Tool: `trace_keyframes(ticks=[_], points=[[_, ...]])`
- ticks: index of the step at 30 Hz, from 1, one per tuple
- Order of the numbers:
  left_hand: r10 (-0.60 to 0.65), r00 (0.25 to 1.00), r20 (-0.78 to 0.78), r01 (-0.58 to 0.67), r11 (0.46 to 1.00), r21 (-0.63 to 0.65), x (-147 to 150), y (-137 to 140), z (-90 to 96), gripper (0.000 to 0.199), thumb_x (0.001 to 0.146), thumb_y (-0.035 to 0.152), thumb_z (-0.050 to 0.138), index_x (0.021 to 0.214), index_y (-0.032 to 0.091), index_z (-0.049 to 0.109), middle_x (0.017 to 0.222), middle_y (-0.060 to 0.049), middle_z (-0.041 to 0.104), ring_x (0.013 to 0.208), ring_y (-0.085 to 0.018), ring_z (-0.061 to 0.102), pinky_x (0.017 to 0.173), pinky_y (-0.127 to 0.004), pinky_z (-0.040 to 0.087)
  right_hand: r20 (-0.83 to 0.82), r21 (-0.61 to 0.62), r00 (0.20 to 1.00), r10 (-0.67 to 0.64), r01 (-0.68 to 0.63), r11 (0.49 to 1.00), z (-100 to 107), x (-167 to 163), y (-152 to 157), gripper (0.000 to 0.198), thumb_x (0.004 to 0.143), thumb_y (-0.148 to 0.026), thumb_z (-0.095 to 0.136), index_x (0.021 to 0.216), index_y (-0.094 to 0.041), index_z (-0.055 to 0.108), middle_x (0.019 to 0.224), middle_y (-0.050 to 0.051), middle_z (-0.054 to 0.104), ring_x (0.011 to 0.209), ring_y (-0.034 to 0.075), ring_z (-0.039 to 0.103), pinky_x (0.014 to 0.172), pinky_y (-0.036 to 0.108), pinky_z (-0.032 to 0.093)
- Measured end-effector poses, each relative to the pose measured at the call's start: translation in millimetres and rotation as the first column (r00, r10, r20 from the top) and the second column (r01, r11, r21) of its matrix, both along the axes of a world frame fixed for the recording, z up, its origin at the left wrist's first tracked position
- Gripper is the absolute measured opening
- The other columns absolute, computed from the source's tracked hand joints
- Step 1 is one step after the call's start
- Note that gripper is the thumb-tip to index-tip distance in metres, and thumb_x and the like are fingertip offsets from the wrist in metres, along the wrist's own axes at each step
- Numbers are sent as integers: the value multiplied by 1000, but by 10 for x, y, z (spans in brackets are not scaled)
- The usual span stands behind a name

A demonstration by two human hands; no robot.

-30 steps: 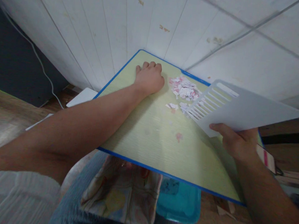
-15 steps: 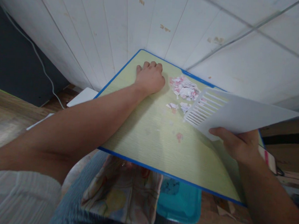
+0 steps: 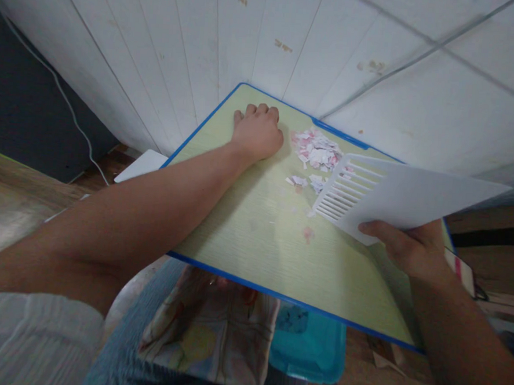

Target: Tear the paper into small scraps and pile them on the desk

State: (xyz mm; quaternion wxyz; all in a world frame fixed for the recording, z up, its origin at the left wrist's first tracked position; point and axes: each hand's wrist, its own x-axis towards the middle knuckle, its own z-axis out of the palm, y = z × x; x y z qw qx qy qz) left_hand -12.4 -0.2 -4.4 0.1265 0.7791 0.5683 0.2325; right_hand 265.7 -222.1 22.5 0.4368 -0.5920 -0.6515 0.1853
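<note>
My left hand rests palm down on the far left part of the yellow-green tabletop, its fingers a little apart and holding nothing. My right hand grips a white plastic panel by its lower edge, thumb on top. A row of slots runs along the panel's left end, which is tilted over the table. Beside that slotted end is a heap of torn paper scraps, white and pink. Smaller scraps lie just in front of the heap, some partly behind the panel.
The table's blue edge runs above my lap, where a patterned cloth lies. Below it on the right is a teal plastic container. A white panelled wall with a cable stands behind the table.
The white panel has shifted slightly left and down, its slotted end closer to the tabletop. My left hand has stayed in place on the table.
</note>
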Motion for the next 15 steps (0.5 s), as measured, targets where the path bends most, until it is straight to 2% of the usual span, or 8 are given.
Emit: trace_keyframes(ticks=[4, 8, 12, 14, 15], points=[[-1, 1000, 12, 1, 1000, 8, -3, 6, -11, 59, 105, 35, 57, 162, 36, 73, 168, -12, 71, 164, -48, 52, 140, -76, 35, -50, -24, 998, 38, -39, 999, 35, -28, -11, 39, 72, -22, 98, 107, -38, 91, 113, 0, 93, 107, 38, 85, 111, 58, 67], [-11, 1000, 20, 11, 1000, 8, -4, 2, 1, 60, 101, 33, 61, 160, 34, 74, 166, -15, 71, 164, -50, 52, 139, -80, 35, -104, -70, 993, 51, -59, 996, 52, -62, -48, 41, 69, -22, 99, 107, -37, 92, 115, 0, 94, 110, 39, 86, 113, 57, 67], [-4, 1000, -16, 4, 1000, -4, 0, -12, 27, 58, 106, 29, 58, 163, 28, 72, 170, -17, 68, 166, -48, 52, 141, -74, 35, -237, -84, 971, 21, -42, 996, 38, -101, -18, 45, 68, -23, 99, 110, -37, 90, 116, -1, 93, 118, 38, 86, 116, 55, 67], [-2, 1000, -24, 2, 1000, -11, 1, -16, 34, 60, 108, 29, 57, 166, 31, 70, 171, -14, 68, 167, -47, 51, 141, -73, 34, -318, -39, 947, -44, 33, 999, 19, -116, 25, 34, 76, -28, 93, 108, -37, 87, 101, -2, 90, 107, 35, 87, 107, 52, 71], [-1, 1000, -21, 1, 1000, -14, 0, -17, 35, 61, 108, 30, 56, 167, 34, 69, 171, -12, 68, 167, -47, 50, 141, -74, 34, -334, -30, 941, -62, 56, 998, 11, -123, 46, 25, 82, -33, 90, 106, -36, 86, 91, -2, 87, 94, 33, 86, 94, 49, 74]])
